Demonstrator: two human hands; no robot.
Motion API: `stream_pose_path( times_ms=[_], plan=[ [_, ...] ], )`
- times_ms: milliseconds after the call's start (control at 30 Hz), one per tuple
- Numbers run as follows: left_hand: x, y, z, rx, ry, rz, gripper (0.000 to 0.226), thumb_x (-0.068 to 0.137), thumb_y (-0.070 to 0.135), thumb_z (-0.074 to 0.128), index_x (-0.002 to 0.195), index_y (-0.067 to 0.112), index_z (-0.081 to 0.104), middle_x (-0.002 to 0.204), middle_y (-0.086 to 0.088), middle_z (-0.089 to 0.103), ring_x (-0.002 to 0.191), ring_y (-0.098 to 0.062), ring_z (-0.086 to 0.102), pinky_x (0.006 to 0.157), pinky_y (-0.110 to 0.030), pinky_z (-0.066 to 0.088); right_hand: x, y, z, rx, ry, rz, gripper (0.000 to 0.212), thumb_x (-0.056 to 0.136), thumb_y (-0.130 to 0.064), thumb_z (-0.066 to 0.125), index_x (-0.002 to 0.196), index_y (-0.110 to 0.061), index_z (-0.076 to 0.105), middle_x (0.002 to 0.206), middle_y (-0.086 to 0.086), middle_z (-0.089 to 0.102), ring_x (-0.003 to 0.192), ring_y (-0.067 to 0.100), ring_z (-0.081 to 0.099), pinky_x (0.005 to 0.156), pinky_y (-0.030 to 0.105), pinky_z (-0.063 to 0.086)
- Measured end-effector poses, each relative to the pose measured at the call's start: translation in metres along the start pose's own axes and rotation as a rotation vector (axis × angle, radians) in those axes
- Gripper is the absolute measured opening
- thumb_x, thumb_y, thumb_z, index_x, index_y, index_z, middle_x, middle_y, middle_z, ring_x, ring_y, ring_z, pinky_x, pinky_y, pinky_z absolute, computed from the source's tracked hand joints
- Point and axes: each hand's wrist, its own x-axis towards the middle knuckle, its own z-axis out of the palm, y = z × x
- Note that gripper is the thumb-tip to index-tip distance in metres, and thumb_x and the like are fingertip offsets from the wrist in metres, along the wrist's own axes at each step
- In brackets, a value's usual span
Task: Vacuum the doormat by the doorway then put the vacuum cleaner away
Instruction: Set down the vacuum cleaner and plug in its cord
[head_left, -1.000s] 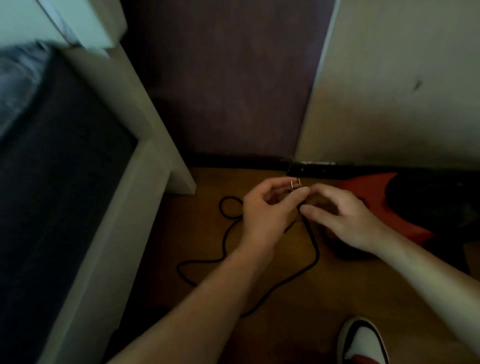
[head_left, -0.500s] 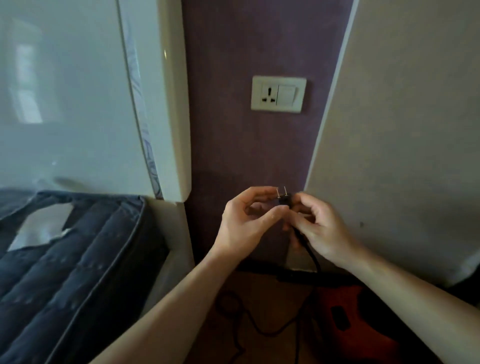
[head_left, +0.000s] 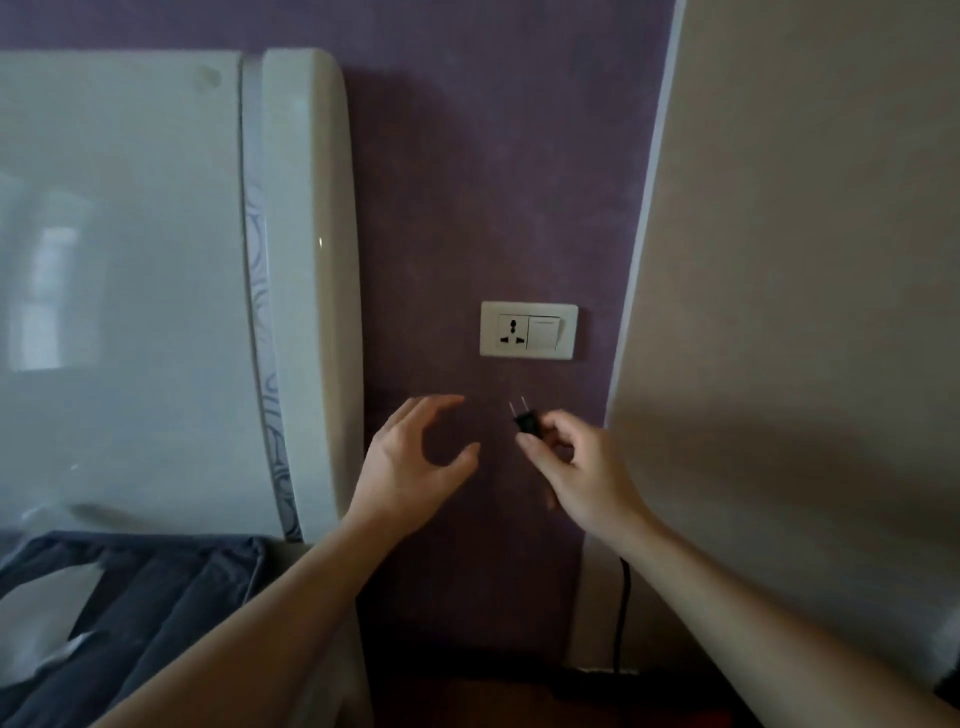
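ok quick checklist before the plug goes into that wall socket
1. Grip on plug: right hand pinches its black body, ok.
2. Prongs bare and pointing up toward the wall: ok.
3. Socket free, nothing plugged in: ok.
4. Plug lined up with the slots: not ok, it sits below the plate.
5. Left hand out of the path: ok, open and off to the side.
6. Switch position beside the socket: cannot tell.
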Motion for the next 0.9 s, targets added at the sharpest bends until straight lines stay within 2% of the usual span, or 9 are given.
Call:
stream_pose_path(
  times_ms=[67, 133, 233, 300, 367, 433, 567, 700, 900],
  plan=[
    [0.02, -0.006, 0.003, 0.162, 0.021, 0.113, 0.064, 0.075, 0.055, 0.061, 0.133, 0.028, 0.059, 0.137, 0.012, 0.054, 0.125, -0.01, 0.052, 0.107, -0.024, 0.035, 0.009, 0.008, 0.002, -0.005, 0.024, 0.0, 0.013, 0.098, -0.022, 0.067, 0.089, -0.013, 0.069, 0.059, 0.003, 0.061, 0.041, 0.009, 0.055, 0.046, 0.028, 0.04],
    [0.048, 0.001, -0.002, 0.291, 0.01, 0.196, 0.068, 0.074, 0.055, 0.061, 0.137, 0.031, 0.054, 0.147, 0.01, 0.048, 0.133, -0.018, 0.045, 0.109, -0.035, 0.035, 0.022, 0.011, -0.002, -0.054, 0.053, -0.001, 0.013, 0.097, -0.024, 0.068, 0.089, -0.016, 0.072, 0.052, -0.004, 0.057, 0.046, 0.009, 0.055, 0.05, 0.03, 0.04],
    [0.091, 0.014, -0.014, 0.334, -0.007, 0.243, 0.071, 0.074, 0.054, 0.061, 0.14, 0.03, 0.052, 0.151, 0.005, 0.045, 0.139, -0.021, 0.041, 0.111, -0.054, 0.038, 0.042, 0.004, -0.009, -0.163, 0.1, -0.007, 0.013, 0.097, -0.028, 0.067, 0.091, -0.02, 0.076, 0.058, -0.006, 0.06, 0.058, 0.005, 0.058, 0.052, 0.02, 0.035],
    [0.114, 0.011, -0.018, 0.33, 0.015, 0.285, 0.071, 0.075, 0.052, 0.062, 0.14, 0.026, 0.054, 0.154, 0.001, 0.045, 0.144, -0.023, 0.038, 0.114, -0.058, 0.032, 0.055, -0.003, -0.011, -0.218, 0.109, -0.04, 0.019, 0.098, -0.032, 0.063, 0.09, -0.02, 0.074, 0.056, -0.008, 0.055, 0.061, 0.002, 0.058, 0.051, 0.017, 0.034],
    [0.13, 0.003, -0.017, 0.311, 0.054, 0.35, 0.07, 0.075, 0.048, 0.067, 0.139, 0.022, 0.057, 0.156, -0.001, 0.042, 0.147, -0.024, 0.033, 0.118, -0.057, 0.027, 0.066, -0.006, -0.005, -0.263, 0.141, -0.093, 0.021, 0.095, -0.033, 0.06, 0.092, -0.019, 0.075, 0.057, -0.016, 0.048, 0.059, -0.004, 0.055, 0.053, 0.009, 0.033],
    [0.139, -0.009, -0.012, 0.286, 0.057, 0.415, 0.071, 0.075, 0.047, 0.07, 0.139, 0.021, 0.057, 0.158, -0.001, 0.039, 0.15, -0.023, 0.029, 0.121, -0.054, 0.02, 0.072, 0.0, 0.005, -0.315, 0.197, -0.138, 0.024, 0.095, -0.033, 0.06, 0.1, -0.019, 0.078, 0.063, -0.018, 0.053, 0.059, -0.003, 0.054, 0.055, 0.007, 0.035],
    [0.147, -0.043, 0.01, 0.315, 0.061, 0.518, 0.076, 0.077, 0.053, 0.07, 0.144, 0.022, 0.053, 0.163, -0.001, 0.029, 0.154, -0.019, 0.017, 0.124, -0.048, 0.006, 0.07, 0.017, 0.02, -0.417, 0.345, -0.193, 0.029, 0.094, -0.039, 0.056, 0.096, -0.019, 0.078, 0.07, -0.008, 0.068, 0.061, 0.008, 0.061, 0.056, 0.029, 0.049],
    [0.154, -0.054, 0.021, 0.349, 0.15, 0.553, 0.077, 0.075, 0.055, 0.072, 0.144, 0.024, 0.053, 0.164, 0.0, 0.027, 0.154, -0.019, 0.015, 0.124, -0.05, 0.004, 0.078, 0.019, 0.025, -0.486, 0.431, -0.154, 0.026, 0.095, -0.037, 0.059, 0.088, -0.019, 0.077, 0.067, -0.007, 0.069, 0.059, 0.009, 0.063, 0.055, 0.032, 0.049],
    [0.155, -0.055, 0.02, 0.521, 0.095, 0.542, 0.094, 0.069, 0.053, 0.079, 0.152, 0.034, 0.039, 0.168, -0.001, 0.013, 0.155, -0.02, 0.004, 0.123, -0.048, -0.004, 0.084, 0.009, 0.036, -0.637, 0.467, -0.044, 0.034, 0.095, -0.039, 0.059, 0.071, -0.017, 0.066, 0.048, -0.006, 0.05, 0.043, 0.012, 0.049, 0.044, 0.032, 0.04]
  ],
)
